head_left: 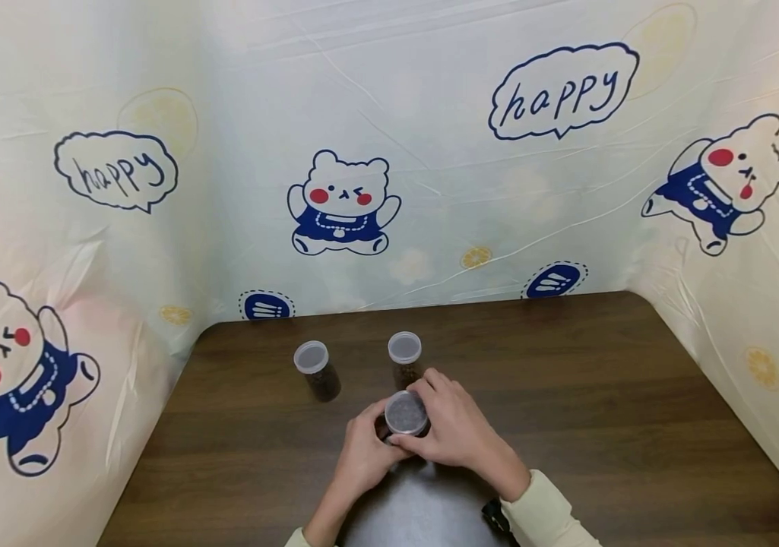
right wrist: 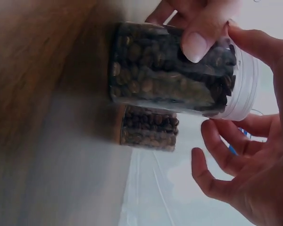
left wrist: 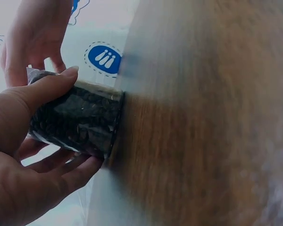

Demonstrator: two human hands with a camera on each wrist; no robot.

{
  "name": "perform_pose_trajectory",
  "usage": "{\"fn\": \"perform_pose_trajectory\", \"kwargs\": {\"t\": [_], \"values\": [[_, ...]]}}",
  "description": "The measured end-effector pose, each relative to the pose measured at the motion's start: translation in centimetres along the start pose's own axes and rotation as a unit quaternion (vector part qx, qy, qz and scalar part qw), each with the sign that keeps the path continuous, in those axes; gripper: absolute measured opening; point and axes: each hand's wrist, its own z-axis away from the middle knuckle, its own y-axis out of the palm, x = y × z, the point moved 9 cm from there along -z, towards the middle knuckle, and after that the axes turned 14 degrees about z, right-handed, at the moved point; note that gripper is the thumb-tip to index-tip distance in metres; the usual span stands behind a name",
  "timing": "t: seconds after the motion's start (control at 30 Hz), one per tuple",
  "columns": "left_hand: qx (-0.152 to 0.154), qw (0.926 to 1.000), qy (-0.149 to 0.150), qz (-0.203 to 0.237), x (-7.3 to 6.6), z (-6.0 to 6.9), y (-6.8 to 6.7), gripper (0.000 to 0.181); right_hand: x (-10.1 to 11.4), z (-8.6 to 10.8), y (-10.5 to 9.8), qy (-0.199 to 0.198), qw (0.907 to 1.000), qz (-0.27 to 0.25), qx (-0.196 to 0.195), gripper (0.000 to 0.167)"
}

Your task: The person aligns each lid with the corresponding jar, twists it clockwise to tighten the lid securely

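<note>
A clear plastic jar (right wrist: 165, 70) of coffee beans with a translucent screw lid (head_left: 406, 413) stands upright on the table in front of me. My left hand (head_left: 367, 453) grips the jar's body, its thumb (left wrist: 56, 85) along one side and its fingers beneath on the other. With thumb and fingers curled about the rim, my right hand (head_left: 454, 425) holds the lid, which sits on the jar. In the right wrist view some of the right hand's fingers (right wrist: 226, 153) are bent and stand apart from the jar.
Behind stand two similar lidded jars, one at the left (head_left: 317, 371) and one just beyond the held jar (head_left: 406, 357). The brown wooden table (head_left: 601, 395) meets a printed cloth curtain (head_left: 430, 190) at its back and sides. A dark object (head_left: 496, 518) lies beside the right sleeve.
</note>
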Motion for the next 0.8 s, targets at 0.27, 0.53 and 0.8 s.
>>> {"fn": "perform_pose_trajectory", "kwargs": {"t": [0.27, 0.53, 0.8], "values": [[0.007, 0.9998, -0.009, -0.015, 0.3, 0.1, -0.1, 0.071, -0.9, 0.5, 1.0, 0.039, 0.9946, -0.091, 0.033, 0.067], [0.034, 0.9985, -0.021, 0.036, 0.8, 0.0, 0.1, 0.073, -1.3, 0.7, 1.7, 0.038, 0.9881, -0.14, 0.052, 0.07], [0.053, 0.9968, -0.022, 0.056, 1.1, -0.2, 0.2, 0.073, -1.7, 0.9, 2.5, 0.024, 0.9846, -0.163, 0.058, 0.065]]}}
